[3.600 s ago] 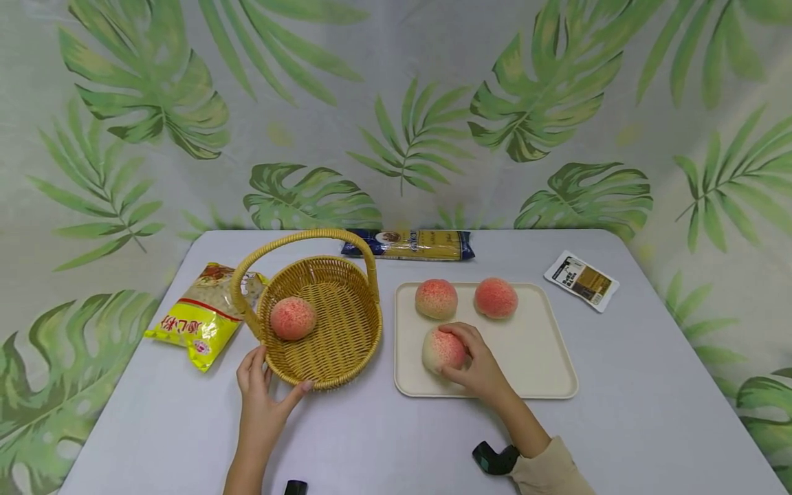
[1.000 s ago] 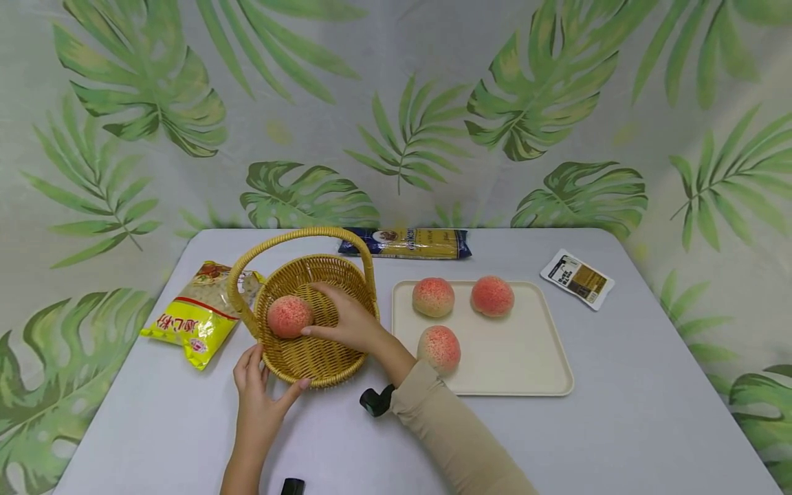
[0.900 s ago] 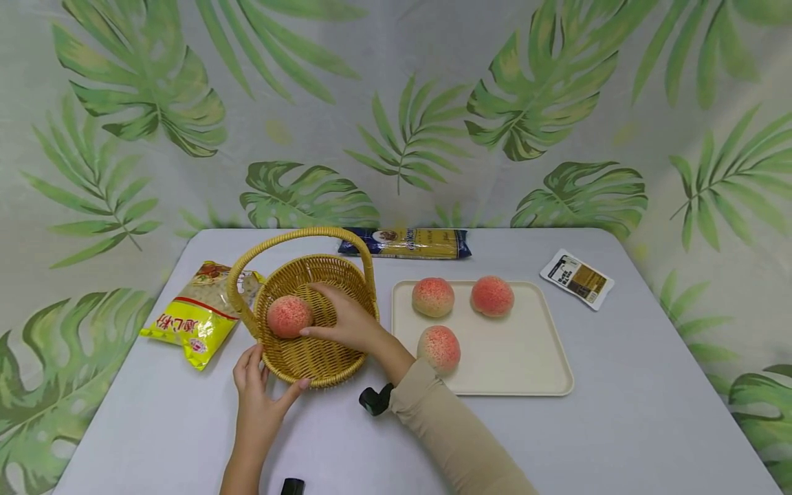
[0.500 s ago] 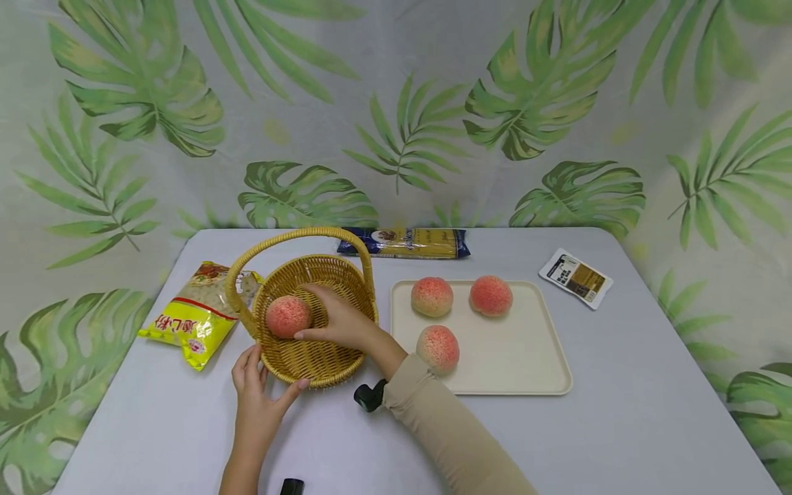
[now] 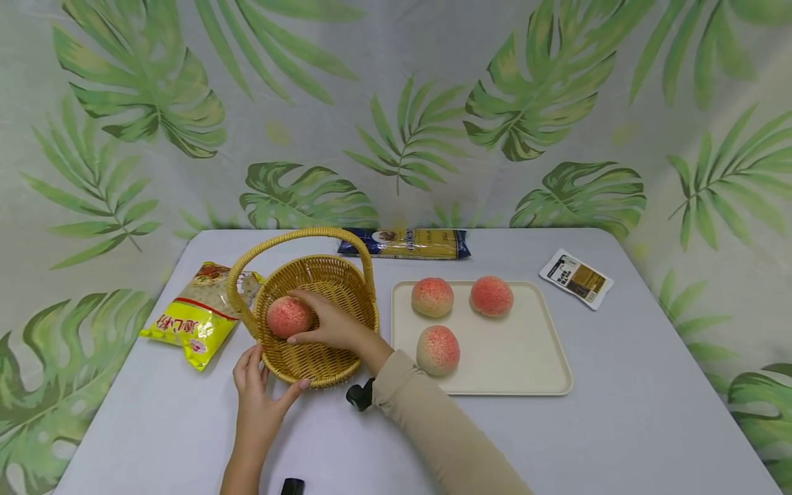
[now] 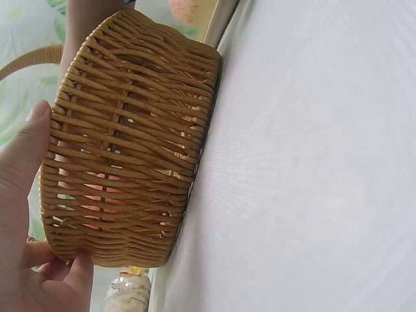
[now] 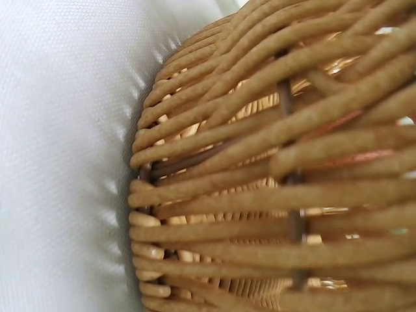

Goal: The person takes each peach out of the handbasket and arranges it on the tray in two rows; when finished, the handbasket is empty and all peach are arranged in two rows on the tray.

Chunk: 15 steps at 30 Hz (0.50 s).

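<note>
A round yellow wicker basket (image 5: 312,361) with a tall arched handle stands on the table, left of centre. My left hand (image 5: 258,402) holds its near rim, the thumb at the front and the fingers at the left side; the left wrist view shows the thumb and fingertips against the woven wall (image 6: 130,143). Inside the basket, at its left, lies a pink speckled peach (image 5: 287,317). My right hand (image 5: 337,328) reaches in over the right rim and grips that peach, fingers on its far side and thumb on its near side. In the right wrist view only the wicker side (image 7: 260,195) and tablecloth show.
Three more peaches, including a paler one (image 5: 438,350), lie on a cream tray (image 5: 513,364) to the right. A yellow snack bag (image 5: 201,316) touches the basket's left. A spaghetti pack (image 5: 405,244) lies behind, and a small white-and-brown pouch (image 5: 577,278) at the far right.
My right hand has gone from a peach on the tray into the basket, then moved left until its fingers and thumb closed on the peach there. My left hand has stayed at the rim.
</note>
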{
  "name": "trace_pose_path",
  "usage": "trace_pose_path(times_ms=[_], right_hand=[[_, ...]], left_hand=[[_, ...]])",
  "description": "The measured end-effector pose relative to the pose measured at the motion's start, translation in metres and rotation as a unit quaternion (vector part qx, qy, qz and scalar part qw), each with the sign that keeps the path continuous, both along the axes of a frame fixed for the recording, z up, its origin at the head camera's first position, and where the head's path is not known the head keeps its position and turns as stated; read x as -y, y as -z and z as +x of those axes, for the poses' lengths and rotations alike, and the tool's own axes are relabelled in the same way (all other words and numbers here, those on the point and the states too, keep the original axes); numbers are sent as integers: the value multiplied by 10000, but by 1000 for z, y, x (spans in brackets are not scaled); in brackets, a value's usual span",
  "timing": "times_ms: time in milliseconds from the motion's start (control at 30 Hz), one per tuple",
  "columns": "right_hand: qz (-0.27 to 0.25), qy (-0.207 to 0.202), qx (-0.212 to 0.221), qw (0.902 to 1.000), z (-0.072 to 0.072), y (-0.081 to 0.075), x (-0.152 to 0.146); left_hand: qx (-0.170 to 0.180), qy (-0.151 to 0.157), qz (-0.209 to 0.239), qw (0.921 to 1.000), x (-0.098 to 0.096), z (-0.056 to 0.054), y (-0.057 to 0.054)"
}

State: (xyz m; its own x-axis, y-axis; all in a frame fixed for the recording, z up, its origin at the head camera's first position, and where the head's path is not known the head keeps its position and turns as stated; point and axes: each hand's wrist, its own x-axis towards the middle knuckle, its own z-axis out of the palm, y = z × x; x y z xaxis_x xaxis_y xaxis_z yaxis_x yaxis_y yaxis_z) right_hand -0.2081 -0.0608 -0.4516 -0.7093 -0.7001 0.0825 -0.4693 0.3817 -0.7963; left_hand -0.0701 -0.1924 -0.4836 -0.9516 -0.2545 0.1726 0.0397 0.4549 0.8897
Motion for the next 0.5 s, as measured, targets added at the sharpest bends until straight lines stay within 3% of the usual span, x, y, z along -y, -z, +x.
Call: trace_pose_path(times_ms=[267, 500], right_hand=[[126, -9, 273, 9995, 0, 2, 8], [291, 244, 468, 9982, 3, 4, 13]], left_hand=[[56, -3, 40, 10000, 0, 0, -1], [9, 6, 13, 10000, 0, 0, -1]])
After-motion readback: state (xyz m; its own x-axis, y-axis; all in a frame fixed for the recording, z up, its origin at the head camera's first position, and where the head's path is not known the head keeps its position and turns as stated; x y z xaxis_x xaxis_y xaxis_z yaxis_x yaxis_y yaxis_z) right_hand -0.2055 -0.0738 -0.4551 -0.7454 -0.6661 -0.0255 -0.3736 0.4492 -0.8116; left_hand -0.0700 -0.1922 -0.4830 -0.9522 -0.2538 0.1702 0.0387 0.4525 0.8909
